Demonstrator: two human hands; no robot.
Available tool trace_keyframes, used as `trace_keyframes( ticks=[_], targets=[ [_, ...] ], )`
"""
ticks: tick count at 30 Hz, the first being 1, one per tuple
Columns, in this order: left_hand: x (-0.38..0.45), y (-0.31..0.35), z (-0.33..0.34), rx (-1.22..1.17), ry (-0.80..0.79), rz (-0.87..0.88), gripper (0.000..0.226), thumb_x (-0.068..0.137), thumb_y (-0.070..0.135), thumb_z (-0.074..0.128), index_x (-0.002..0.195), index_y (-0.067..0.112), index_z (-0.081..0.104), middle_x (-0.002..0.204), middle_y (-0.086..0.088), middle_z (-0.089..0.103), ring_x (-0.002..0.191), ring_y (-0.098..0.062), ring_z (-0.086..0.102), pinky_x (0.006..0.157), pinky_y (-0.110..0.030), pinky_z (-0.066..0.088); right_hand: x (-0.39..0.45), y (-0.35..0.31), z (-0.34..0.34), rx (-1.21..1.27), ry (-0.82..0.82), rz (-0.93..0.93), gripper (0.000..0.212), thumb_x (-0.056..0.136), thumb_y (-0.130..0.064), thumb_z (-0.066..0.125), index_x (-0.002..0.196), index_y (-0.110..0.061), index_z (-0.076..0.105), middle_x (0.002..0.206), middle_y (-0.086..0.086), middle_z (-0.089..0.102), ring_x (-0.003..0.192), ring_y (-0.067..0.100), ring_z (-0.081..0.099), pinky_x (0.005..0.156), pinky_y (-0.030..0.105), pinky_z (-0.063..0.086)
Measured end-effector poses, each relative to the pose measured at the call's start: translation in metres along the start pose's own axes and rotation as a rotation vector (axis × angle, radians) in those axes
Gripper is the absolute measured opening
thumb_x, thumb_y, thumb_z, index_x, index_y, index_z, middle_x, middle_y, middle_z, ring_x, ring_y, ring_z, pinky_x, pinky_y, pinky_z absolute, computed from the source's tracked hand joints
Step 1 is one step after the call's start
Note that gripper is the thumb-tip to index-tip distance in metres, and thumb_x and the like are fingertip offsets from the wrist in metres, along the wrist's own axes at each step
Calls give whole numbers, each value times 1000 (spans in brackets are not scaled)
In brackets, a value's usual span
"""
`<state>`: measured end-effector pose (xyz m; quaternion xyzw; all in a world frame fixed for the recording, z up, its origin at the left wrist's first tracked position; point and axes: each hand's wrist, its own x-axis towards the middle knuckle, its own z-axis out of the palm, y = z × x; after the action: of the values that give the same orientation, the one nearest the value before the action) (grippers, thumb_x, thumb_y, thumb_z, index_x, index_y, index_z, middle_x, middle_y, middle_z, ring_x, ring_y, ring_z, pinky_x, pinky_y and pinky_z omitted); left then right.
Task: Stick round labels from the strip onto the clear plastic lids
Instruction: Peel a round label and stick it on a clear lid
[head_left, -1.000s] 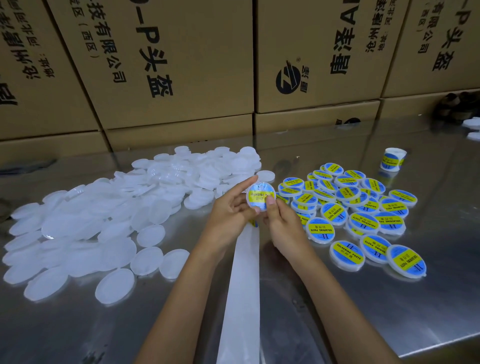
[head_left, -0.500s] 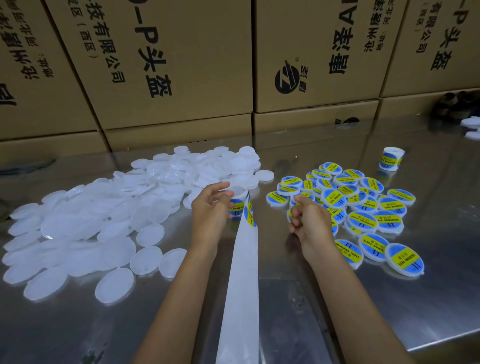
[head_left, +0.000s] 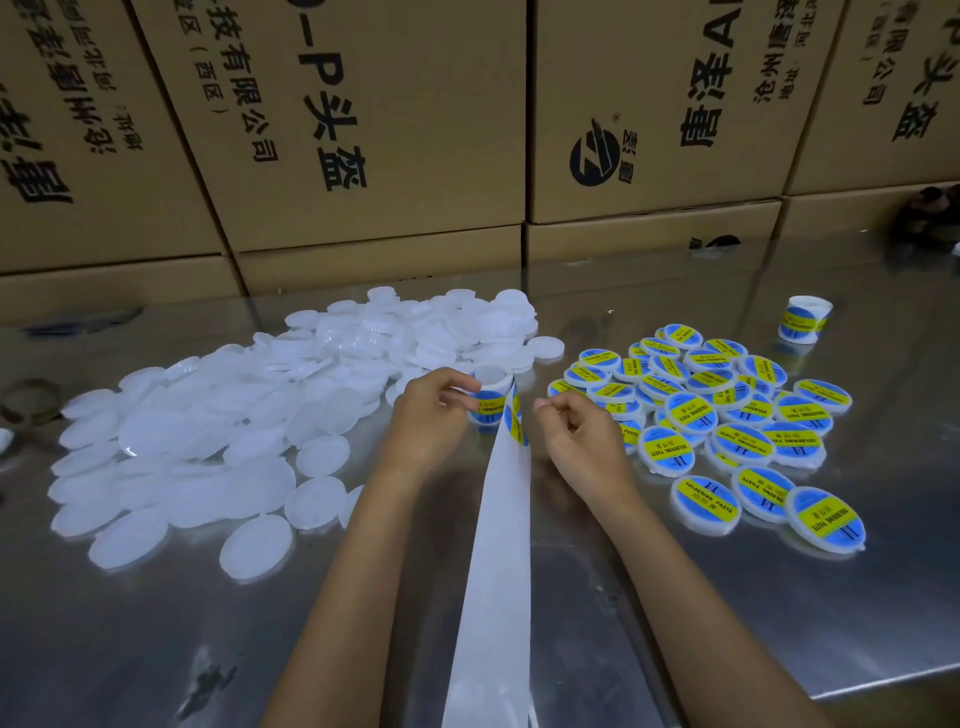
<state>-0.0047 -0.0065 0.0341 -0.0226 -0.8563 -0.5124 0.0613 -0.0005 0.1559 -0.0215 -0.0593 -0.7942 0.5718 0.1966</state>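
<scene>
Stacked cartons (head_left: 363, 130) wall the steel bench (head_left: 156, 623); left hand (head_left: 431, 415) grips the label roll (head_left: 491, 397), right hand (head_left: 582, 436) curls empty beside the strip (head_left: 498, 571), between bare lids (head_left: 234, 431) and labelled lids (head_left: 727, 415).

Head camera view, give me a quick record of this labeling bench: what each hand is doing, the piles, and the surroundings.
left hand: grips the label roll
right hand: fingers curled beside the strip, whether it pinches a label cannot be told
backing strip: runs from the roll toward the camera between the forearms
unlabeled lids: large pile, left of the hands
labeled lids: blue-and-yellow group, right of the hands
second roll: upright, far right
table: shiny metal
cartons: stacked behind
</scene>
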Motion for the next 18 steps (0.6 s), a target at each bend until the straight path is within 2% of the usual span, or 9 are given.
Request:
trace_keyframes(
  ticks=[2, 5, 7, 10, 13, 14, 16, 18],
  targets=[
    [-1, 3, -20, 196, -49, 11, 30, 93, 1, 49, 95, 24, 68, 92, 3, 69, 93, -18, 63, 78, -28, 48, 1, 2, -1, -2, -2, 8, 23, 93, -28, 60, 75, -13, 60, 59, -6, 47, 57, 9, 43, 57, 23, 35],
    [-9, 2, -54, 425, -172, -45, 20, 92, 10, 59, 100, 28, 65, 102, 3, 65, 86, -15, 60, 69, -27, 46, 1, 1, -1, -5, -7, 10, 22, 93, -27, 61, 78, -12, 63, 62, -4, 53, 60, 10, 46, 58, 24, 36],
    [-21, -3, -73, 544, -307, -118, 27, 89, 16, 70, 109, 31, 59, 113, 4, 60, 93, -16, 58, 75, -26, 45, 0, 1, -1, -12, -15, 4, 22, 94, -26, 60, 82, -8, 65, 66, -1, 56, 64, 12, 48, 60, 24, 37],
    [-39, -14, -87, 658, -464, -212, 54, 83, 26, 80, 128, 38, 52, 122, 14, 48, 109, -11, 51, 85, -22, 40, -1, 0, -2, -9, -21, 7, 21, 94, -25, 60, 84, -7, 66, 70, 2, 60, 67, 13, 50, 61, 24, 38],
    [-47, -26, -84, 690, -472, -197, 69, 77, 27, 85, 137, 34, 52, 124, 14, 46, 122, -10, 48, 91, -21, 41, -1, 1, -3, -1, -29, 15, 20, 94, -26, 60, 83, -9, 66, 70, 0, 59, 67, 12, 50, 61, 25, 38],
    [-47, -30, -83, 685, -447, -172, 68, 77, 25, 85, 136, 33, 54, 121, 15, 48, 120, -9, 50, 89, -18, 41, -1, 2, -3, 3, -33, 21, 20, 94, -26, 60, 83, -10, 66, 69, -1, 59, 67, 12, 50, 62, 26, 38],
    [-47, -34, -83, 637, -393, -131, 59, 77, 20, 86, 129, 32, 61, 110, 15, 52, 106, -7, 55, 74, -9, 40, 0, 3, -3, 8, -40, 28, 20, 94, -27, 60, 84, -10, 66, 69, -2, 59, 67, 12, 50, 62, 27, 38],
    [-47, -38, -86, 576, -354, -100, 50, 76, 20, 86, 120, 33, 66, 108, 15, 56, 96, 0, 55, 66, -4, 36, 0, 5, -3, 8, -45, 26, 19, 93, -26, 61, 85, -11, 67, 70, -2, 60, 68, 12, 52, 62, 26, 39]
  ],
)
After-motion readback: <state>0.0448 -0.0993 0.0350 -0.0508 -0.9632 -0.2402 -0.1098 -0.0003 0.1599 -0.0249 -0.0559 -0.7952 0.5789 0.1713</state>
